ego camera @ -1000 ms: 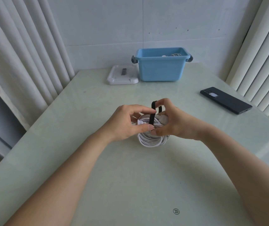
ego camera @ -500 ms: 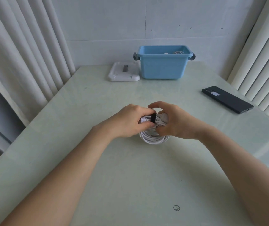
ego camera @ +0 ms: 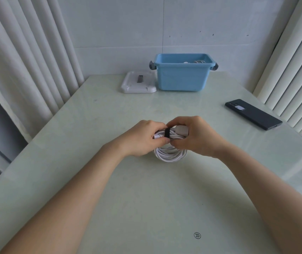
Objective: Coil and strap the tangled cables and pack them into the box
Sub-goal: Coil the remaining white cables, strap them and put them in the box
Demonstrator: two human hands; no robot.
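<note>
White coiled cable [ego camera: 170, 154], bound by a black strap [ego camera: 167, 133], lower loops on the counter [ego camera: 146, 198] at its middle. Left hand [ego camera: 143, 138] and right hand [ego camera: 199, 136] grip the upper strands, fingers curled either side of the strap. Blue box [ego camera: 182, 77] at far edge, white lid [ego camera: 137, 85] just beside it.

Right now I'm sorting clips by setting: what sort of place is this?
Probably a home or office room, not a workshop: a pale table against a tiled wall, curtains beside it, a phone lying near a blue box.
</note>
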